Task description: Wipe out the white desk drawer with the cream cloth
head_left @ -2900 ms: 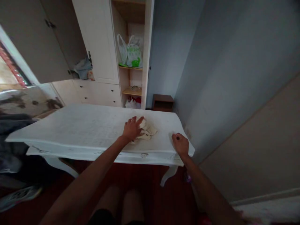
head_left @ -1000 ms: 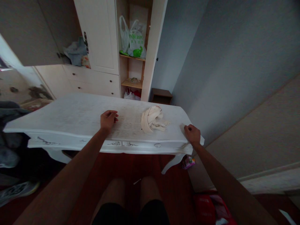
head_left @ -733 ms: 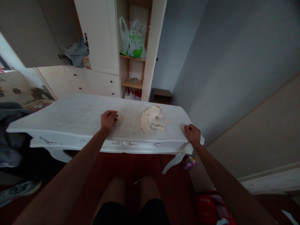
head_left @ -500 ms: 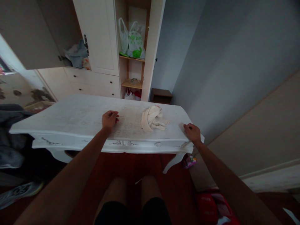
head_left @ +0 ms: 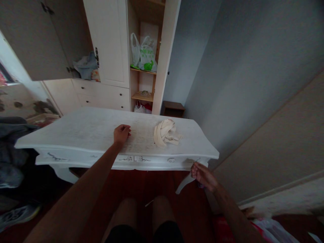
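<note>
Head view: rests left hand (head_left: 122,133) on or just above the white table (head_left: 83,126), left of the cream cloth (head_left: 162,132). Curls those fingers loosely inward, with nothing visible in them; cannot tell whether thumb and fingertips meet. Holds right hand (head_left: 202,174) low, by the right front corner of the white table, fingers folded; cannot tell whether pinching anything, or touching the drawer front (head_left: 157,159) behind. Find the cream cloth bunched on the tabletop, between the hands, apart from both. Note grey marks (head_left: 141,129) beside the bundle, toward the left hand. Judge the step in hand as a pause in the cloth work, with neither hand gripping the bundle. Would call, for any further use of the cream cloth, for sliding the left hand rightward, spreading the fingers and pressing down over the folds
</note>
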